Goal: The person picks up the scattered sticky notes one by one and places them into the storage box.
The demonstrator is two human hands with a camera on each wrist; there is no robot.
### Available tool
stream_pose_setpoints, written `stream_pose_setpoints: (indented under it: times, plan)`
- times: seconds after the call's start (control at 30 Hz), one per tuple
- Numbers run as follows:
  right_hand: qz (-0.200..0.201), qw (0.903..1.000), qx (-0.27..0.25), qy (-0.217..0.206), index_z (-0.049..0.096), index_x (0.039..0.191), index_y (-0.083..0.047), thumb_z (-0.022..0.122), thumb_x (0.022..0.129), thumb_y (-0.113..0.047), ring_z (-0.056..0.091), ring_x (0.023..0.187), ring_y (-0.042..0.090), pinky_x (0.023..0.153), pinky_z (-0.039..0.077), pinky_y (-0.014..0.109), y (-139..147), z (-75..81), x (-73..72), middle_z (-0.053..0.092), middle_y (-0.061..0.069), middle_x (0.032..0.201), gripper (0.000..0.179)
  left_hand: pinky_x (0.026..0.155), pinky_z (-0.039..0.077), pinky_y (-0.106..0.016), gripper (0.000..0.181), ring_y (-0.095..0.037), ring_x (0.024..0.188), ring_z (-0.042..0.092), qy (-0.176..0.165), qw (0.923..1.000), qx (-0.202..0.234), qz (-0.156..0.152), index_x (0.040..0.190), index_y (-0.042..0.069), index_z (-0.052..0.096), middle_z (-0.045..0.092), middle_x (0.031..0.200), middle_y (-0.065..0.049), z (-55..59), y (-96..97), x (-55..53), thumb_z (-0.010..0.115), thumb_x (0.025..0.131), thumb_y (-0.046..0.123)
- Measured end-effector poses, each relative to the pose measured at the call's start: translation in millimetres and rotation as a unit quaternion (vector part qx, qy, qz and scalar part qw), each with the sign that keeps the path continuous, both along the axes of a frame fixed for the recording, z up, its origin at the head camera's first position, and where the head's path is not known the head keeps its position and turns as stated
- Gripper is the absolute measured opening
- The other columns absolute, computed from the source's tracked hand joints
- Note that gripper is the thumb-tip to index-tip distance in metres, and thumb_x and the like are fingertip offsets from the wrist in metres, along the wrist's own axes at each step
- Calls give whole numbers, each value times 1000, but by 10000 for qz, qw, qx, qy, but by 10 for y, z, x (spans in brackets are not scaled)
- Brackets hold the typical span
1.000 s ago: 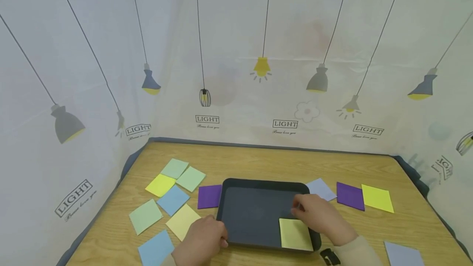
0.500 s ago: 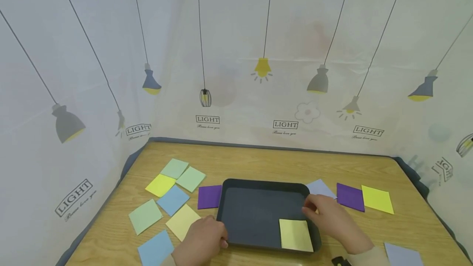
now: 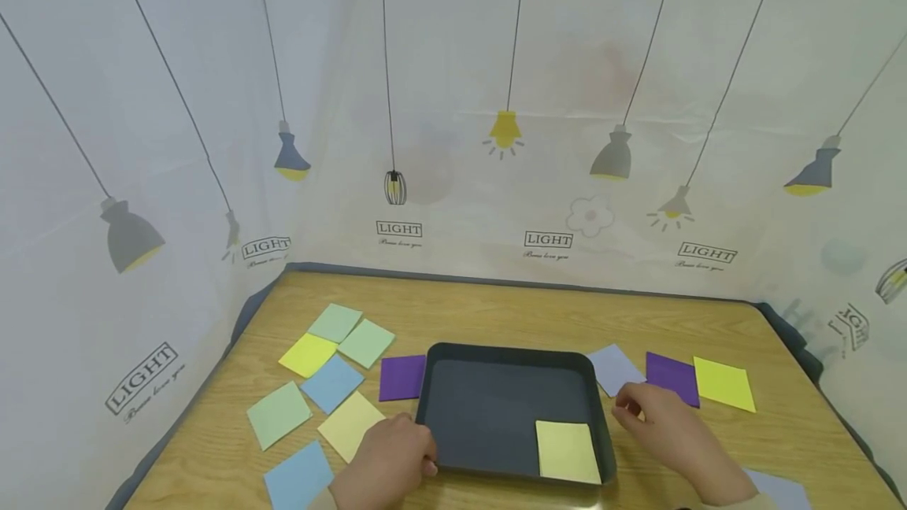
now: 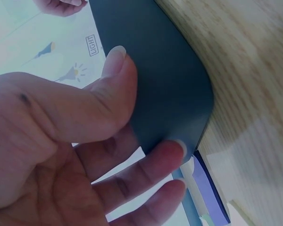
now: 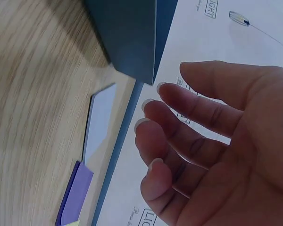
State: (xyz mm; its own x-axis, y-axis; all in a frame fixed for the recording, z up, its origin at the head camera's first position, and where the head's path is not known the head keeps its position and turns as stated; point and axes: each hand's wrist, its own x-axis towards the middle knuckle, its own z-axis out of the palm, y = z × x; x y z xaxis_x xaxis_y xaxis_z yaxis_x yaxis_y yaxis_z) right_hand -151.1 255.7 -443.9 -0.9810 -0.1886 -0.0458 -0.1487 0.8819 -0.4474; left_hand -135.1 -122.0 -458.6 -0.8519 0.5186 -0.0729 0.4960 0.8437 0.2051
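A dark shallow tray [image 3: 496, 408] lies on the table with a pale yellow sticky note [image 3: 567, 451] in its near right corner. My left hand [image 3: 397, 451] grips the tray's near left corner; the left wrist view shows its thumb [image 4: 120, 89] against the tray wall [image 4: 172, 80], the index fingertip hidden. My right hand [image 3: 662, 419] hovers just right of the tray with fingers loosely bent and nothing in them. Beyond it lie a lavender sticky note [image 3: 615, 369], a purple sticky note [image 3: 671, 378] and a bright yellow sticky note [image 3: 725, 383].
Left of the tray are several sticky notes, among them a purple one [image 3: 401, 378], a blue one [image 3: 332, 385] and a green one [image 3: 279, 415]. Another lavender note [image 3: 782, 488] lies at the near right. A printed curtain [image 3: 453, 101] surrounds the wooden table [image 3: 524, 309].
My right hand has moved right, from above the tray to outside its right rim. The yellow note inside stays in place, and my left hand has not moved.
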Motion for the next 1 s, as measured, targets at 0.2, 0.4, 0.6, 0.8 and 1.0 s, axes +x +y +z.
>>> stream_pose_setpoints:
  times: [0.2, 0.4, 0.6, 0.8, 1.0]
  plan:
    - [-158, 9997, 9, -211, 68, 93, -12, 67, 96, -16, 55, 76, 11, 65, 45, 29, 175, -4, 20, 65, -5, 82, 5, 57, 44, -26, 9, -8, 65, 50, 61, 10000, 26, -8, 74, 25, 79, 66, 69, 12, -17, -4, 4, 82, 82, 26]
    - [-179, 9993, -19, -341, 67, 93, -11, 66, 97, -16, 55, 76, 11, 64, 45, 29, 338, -13, 45, 65, -4, 83, 7, 57, 43, -26, 9, -8, 65, 49, 23, 10000, 23, 8, 74, 25, 79, 65, 69, 12, -8, 0, 3, 82, 83, 26]
    - [-311, 9979, 118, -553, 66, 95, -10, 66, 97, -19, 54, 76, 13, 65, 44, 32, 493, -50, 58, 64, -3, 84, 9, 56, 43, -25, 10, -8, 65, 49, -1, 10000, 28, 13, 74, 25, 79, 66, 69, 12, 3, 3, 7, 81, 83, 25]
    - [-508, 9934, 313, -982, 65, 97, -9, 66, 98, -25, 54, 77, 14, 66, 45, 33, 642, -92, 74, 64, -3, 85, 15, 57, 44, -26, 8, -8, 65, 50, -45, 10000, 41, 11, 76, 25, 80, 67, 70, 12, -10, 2, 1, 81, 83, 25]
    - [-643, 9905, 329, -1169, 65, 98, -9, 65, 98, -25, 54, 77, 15, 65, 46, 33, 807, -134, 82, 63, -2, 85, 16, 57, 44, -26, 9, -8, 66, 50, -11, 10000, 7, 5, 74, 25, 79, 66, 70, 12, -17, 5, -5, 81, 83, 25]
